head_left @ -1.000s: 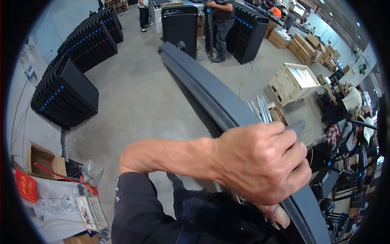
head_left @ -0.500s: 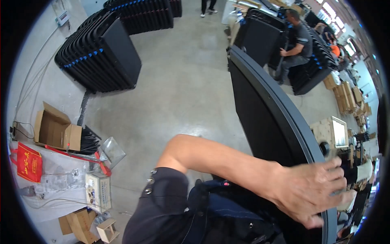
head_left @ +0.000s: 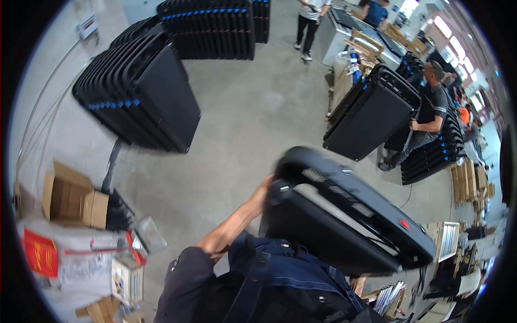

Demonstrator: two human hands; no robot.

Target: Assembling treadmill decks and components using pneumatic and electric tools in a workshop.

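Observation:
A black treadmill (head_left: 328, 231) stands tilted in front of my body, its rounded end with slots and a small red piece uppermost. My left hand (head_left: 263, 195) grips its left edge near the rounded corner; the fingertips are hidden behind the frame. Only a bit of my right hand (head_left: 357, 284) shows under the lower edge of the treadmill, close to my clothes. Its fingers are covered, so their hold cannot be made out.
Upright rows of similar black treadmills (head_left: 142, 91) stand at the left and far back. At right, a co-worker (head_left: 433, 107) holds another black unit (head_left: 371, 116) by a stack. A person (head_left: 309, 24) stands at the back. An open carton (head_left: 70, 196) and a red bag (head_left: 40, 253) are at left.
My left hand has left the right-hand edge and now holds the left side. The treadmill has swung round, showing its slotted end. My view has shifted; a standing person shows more fully.

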